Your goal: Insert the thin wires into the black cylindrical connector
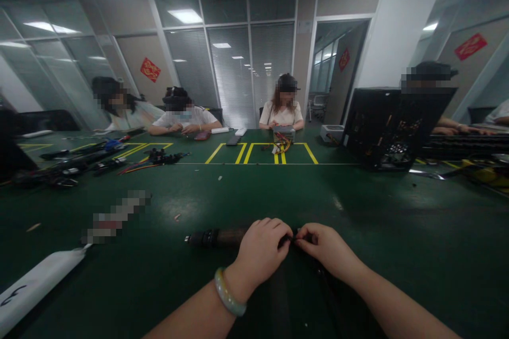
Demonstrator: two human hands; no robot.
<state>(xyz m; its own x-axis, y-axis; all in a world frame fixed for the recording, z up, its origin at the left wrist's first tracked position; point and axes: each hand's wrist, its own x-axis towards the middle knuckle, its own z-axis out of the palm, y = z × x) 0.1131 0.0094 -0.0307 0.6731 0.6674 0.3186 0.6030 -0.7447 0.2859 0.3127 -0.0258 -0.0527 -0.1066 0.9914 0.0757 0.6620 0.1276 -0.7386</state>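
A dark tube (228,238) with black collars and a shiny metal tip at its left end lies on the green table. My left hand (260,251), with a pale green bangle on the wrist, is curled closed over the tube's right part. Its thumb and fingertips close near a small dark piece. Close beside it, my right hand (328,249) pinches thumb and forefinger at that same spot; what lies between them is too small and dark to name. A long black part (320,271) runs from below my right hand toward the table's near edge. Fingers hide the tube's right end.
A white power strip (43,280) lies at the left, with a blurred-out object (115,217) beyond it. Bundled black cables (79,161) lie farther left. A black computer case (392,130) stands at the right. Several people sit across the table, one behind a power supply (283,132).
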